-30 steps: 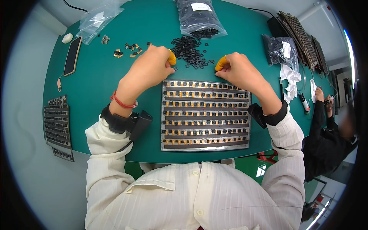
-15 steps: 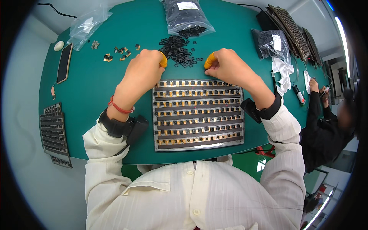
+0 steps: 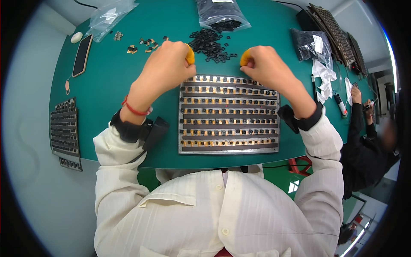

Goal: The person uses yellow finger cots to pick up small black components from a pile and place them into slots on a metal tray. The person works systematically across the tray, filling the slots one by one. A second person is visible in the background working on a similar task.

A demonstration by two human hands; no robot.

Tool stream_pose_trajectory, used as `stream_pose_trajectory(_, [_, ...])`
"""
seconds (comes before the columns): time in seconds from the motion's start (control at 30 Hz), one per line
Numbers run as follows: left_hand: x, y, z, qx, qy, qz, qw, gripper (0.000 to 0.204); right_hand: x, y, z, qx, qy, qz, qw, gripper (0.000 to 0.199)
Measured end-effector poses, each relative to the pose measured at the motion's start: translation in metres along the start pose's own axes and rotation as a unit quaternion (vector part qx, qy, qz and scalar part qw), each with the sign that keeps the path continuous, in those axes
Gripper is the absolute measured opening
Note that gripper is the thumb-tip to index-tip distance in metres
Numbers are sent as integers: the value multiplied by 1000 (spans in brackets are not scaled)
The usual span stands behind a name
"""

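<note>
My left hand (image 3: 171,62) is closed, with a yellow finger cot on its index finger, at the far left corner of a flat metal tray (image 3: 227,150). Rows of small black square pieces with gold-coloured parts fill this tray. My right hand (image 3: 269,64) is also closed, thumb against a yellow-capped index finger, above the tray's far edge towards the right. What either hand's fingertips hold, if anything, is hidden. Between and beyond my hands lies a loose pile of small black square frames (image 3: 209,45).
A clear bag of black pieces (image 3: 220,16) stands behind the pile. Gold-and-black parts (image 3: 150,42) and a phone (image 3: 82,55) lie left; another filled tray (image 3: 64,128) sits at the left edge. To the right are a second bag (image 3: 310,45), tissues (image 3: 324,79) and a co-worker's arms (image 3: 354,124).
The whole view has shifted, so the table's things appear higher and further right. My hands stay closed near the tray's far edge.
</note>
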State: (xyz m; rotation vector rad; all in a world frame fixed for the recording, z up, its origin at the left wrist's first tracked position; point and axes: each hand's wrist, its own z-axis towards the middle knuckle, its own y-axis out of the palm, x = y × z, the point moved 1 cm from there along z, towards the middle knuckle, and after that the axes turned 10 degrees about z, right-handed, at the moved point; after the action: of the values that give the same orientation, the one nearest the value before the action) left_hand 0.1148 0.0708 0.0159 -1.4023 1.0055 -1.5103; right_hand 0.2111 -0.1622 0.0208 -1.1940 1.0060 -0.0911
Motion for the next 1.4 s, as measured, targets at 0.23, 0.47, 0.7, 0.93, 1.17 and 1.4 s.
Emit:
stream_pose_trajectory(0.23, [21,-19,-92,-100,127,-28,986,13,-28,-37,-76,60,-33,40,997,14])
stream_pose_trajectory(0.47, [28,-9,-139,-155,104,-8,982,13,-19,-29,-142,101,33,50,993,14])
stream_pose_trajectory(0.7, [36,2,-149,-92,120,62,987,13,-19,-4,-179,23,67,92,993,14])
stream_pose_trajectory(0.93, [49,7,-169,-32,117,133,984,22,-15,3,-210,34,62,50,996,15])
stream_pose_trajectory(1.17, [50,8,-172,-107,82,91,987,39,-15,15,-204,36,35,57,997,15])
stream_pose_trajectory(1.4, [47,-10,-157,-166,50,64,983,39,-18,21,-203,39,8,-26,999,12])
